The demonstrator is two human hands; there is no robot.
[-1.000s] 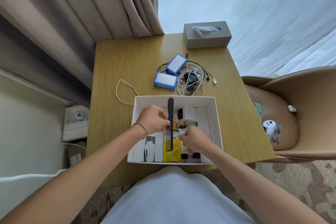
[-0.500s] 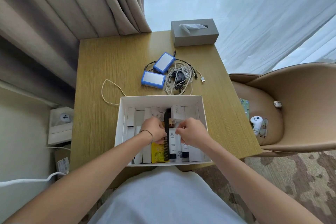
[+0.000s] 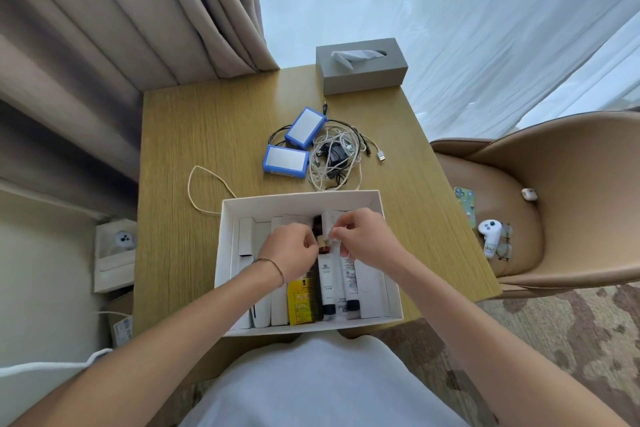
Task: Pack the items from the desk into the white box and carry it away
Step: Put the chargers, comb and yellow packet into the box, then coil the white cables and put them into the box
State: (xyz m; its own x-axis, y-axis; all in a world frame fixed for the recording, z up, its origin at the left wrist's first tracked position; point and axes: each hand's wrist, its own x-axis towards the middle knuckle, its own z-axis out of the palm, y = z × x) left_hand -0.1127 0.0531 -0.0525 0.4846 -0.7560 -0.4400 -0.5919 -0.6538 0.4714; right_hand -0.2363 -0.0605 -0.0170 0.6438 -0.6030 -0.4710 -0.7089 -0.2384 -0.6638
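Comb now lies flat in the white box [image 3: 301,199]: a second ago it stood on end between the hands, its tip above the far wall; only a dark strip of it [image 3: 314,291] shows beside the yellow packet [image 3: 300,305]. Left hand [image 3: 289,253] and right hand [image 3: 367,241] have both dropped lower into the box and meet over a small brown bottle [image 3: 323,243] at its middle. Grip, left: fingers curled, tips at the bottle; whether they actually pinch it cannot be told. Grip, right: thumb and forefinger pinch a small white piece [image 3: 333,236] just beside the bottle.

Judgement: toiletries are nearly settled, and this step is tidying the middle row. Packing is not finished. Two blue-edged packs [image 3: 294,146], a tangle of cables with a charger [image 3: 337,158] and a loop of string [image 3: 207,189] sit on the counter [image 3: 194,135] beyond the box, apart from it. Box rests at the counter's near edge, not yet lifted.
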